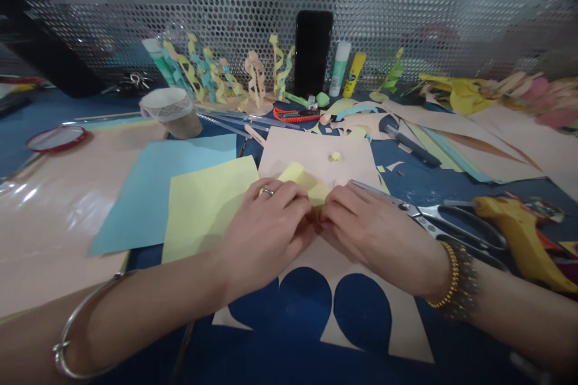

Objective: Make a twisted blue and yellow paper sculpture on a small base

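Observation:
My left hand (275, 216) and my right hand (365, 225) meet at the middle of the table, fingers closed on a piece of yellow paper (295, 173). Its upper part shows a folded shape above my knuckles; the gripped edge is hidden behind my fingers. Beneath lies a pale pink sheet (311, 147) with a tiny yellow scrap (335, 156) on it. Nearer to me, the pink paper has round holes cut out. A yellow sheet (212, 198) overlaps a blue sheet (135, 192) beside my left hand. Metal scissors (445, 219) lie by my right wrist.
A yellow glue gun (519, 234) lies at the right. Behind stand a paper cup (174, 114), curled paper shapes (255, 81), a black phone (313, 51) and glue sticks (339, 69). A red cutter (298, 113) and a dark-handled knife (415, 147) lie among paper scraps.

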Demonstrator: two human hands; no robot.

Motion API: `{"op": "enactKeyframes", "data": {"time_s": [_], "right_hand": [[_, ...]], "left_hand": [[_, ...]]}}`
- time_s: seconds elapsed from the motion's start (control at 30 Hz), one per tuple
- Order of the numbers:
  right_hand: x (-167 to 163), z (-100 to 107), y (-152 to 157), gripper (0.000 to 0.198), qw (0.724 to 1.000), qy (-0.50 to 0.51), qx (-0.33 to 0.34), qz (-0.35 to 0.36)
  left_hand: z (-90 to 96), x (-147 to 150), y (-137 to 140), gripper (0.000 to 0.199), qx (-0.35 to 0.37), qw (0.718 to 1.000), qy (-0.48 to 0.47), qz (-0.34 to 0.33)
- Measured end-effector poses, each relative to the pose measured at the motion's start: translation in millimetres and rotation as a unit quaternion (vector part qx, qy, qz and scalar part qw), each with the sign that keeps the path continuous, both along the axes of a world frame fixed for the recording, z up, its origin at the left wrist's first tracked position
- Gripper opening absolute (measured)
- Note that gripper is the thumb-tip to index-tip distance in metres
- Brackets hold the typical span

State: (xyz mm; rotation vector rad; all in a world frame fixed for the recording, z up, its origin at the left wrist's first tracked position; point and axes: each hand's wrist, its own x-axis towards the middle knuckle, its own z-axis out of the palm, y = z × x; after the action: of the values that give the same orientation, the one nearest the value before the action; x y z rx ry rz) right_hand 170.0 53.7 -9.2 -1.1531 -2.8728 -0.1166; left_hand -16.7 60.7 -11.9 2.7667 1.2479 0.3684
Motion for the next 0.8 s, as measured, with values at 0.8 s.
{"op": "enactKeyframes", "data": {"time_s": [0.8], "right_hand": [[-1.2,0.8,1.5,0.015,0.999,0.023,-0.015,-0.030]], "left_hand": [[1.6,2.5,0.4,0.023,0.025,0.999,0.028,-0.011]]}}
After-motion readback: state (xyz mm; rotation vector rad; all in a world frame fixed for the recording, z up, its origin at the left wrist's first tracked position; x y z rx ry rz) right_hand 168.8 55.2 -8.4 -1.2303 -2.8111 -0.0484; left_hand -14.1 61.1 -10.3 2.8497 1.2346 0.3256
